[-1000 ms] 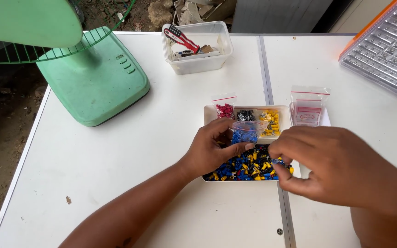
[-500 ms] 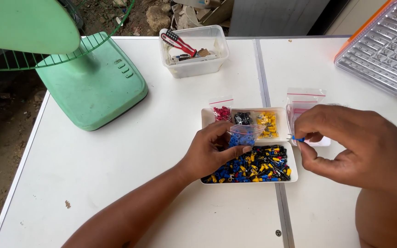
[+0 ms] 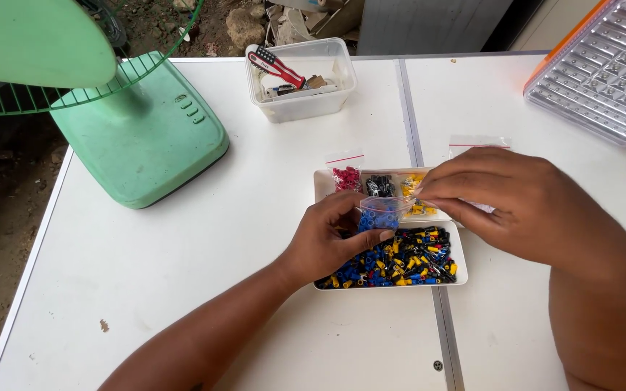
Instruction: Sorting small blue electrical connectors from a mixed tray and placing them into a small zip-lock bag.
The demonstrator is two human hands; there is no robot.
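— Where is the small bag (image 3: 380,214) of blue pieces?
— Over the white tray (image 3: 389,285), near the bench's right edge. The left hand (image 3: 331,242) is closed on it; the right hand (image 3: 505,199) pinches its top.

Both forearms bare, entering from the near edge and converging over the white sorting tray (image 3: 320,185).

Left hand (image 3: 331,242): forearm runs diagonally up from lower left, wrist straight, back of hand uppermost. Fingers curled, thumb (image 3: 371,237) pressed toward forefinger in a pinch, over the tray's near-left part.

Right hand (image 3: 516,199): forearm comes in from the lower right corner, wrist bent so the hand points left across the tray's right side. Knuckles up, fingers drawn together, fingertips (image 3: 429,190) closed in a pinch above the tray's far row.

The two pinches sit just beside each other over the tray's middle, right slightly farther than left.
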